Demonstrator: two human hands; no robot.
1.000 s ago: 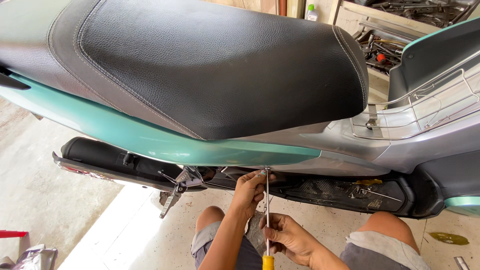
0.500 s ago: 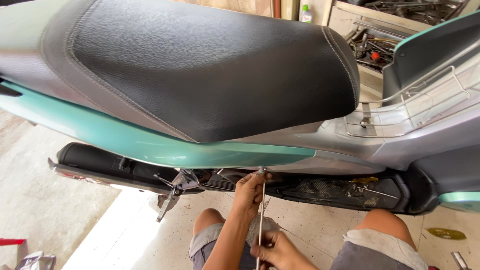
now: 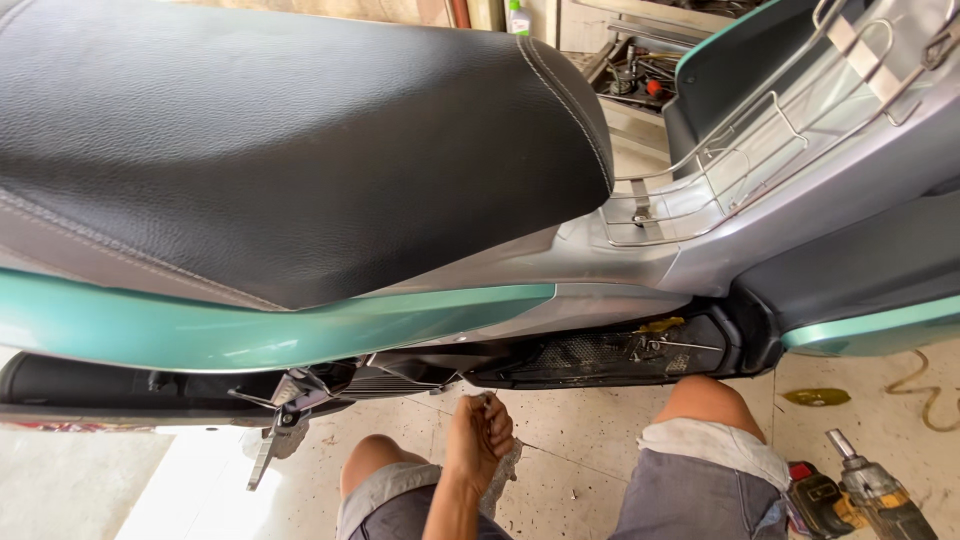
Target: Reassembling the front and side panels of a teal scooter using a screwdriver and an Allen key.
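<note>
Tiled garage floor, a bit grimy, with a teal and grey scooter parked over it and the person crouched alongside, knees up. Only one hand shows, looks like the left hand, raised to the dark underside just below the side panel. Its fingers are curled tight round something small and metallic that pokes out just above them, maybe a tool tip or a fastener, can't say which. A scrap of rag hangs right behind the knuckles. The right hand isn't visible at all, so no idea what it's doing.

Off past the right knee, well away from the fingers, a cordless impact wrench lies on the floor.

Risk as I see it: that grip is on something tiny, held up under the bodywork at an awkward angle. If the fingers slip, the bit drops and skitters under the scooter, or knuckles scrape the footrest bracket off to the side.
</note>
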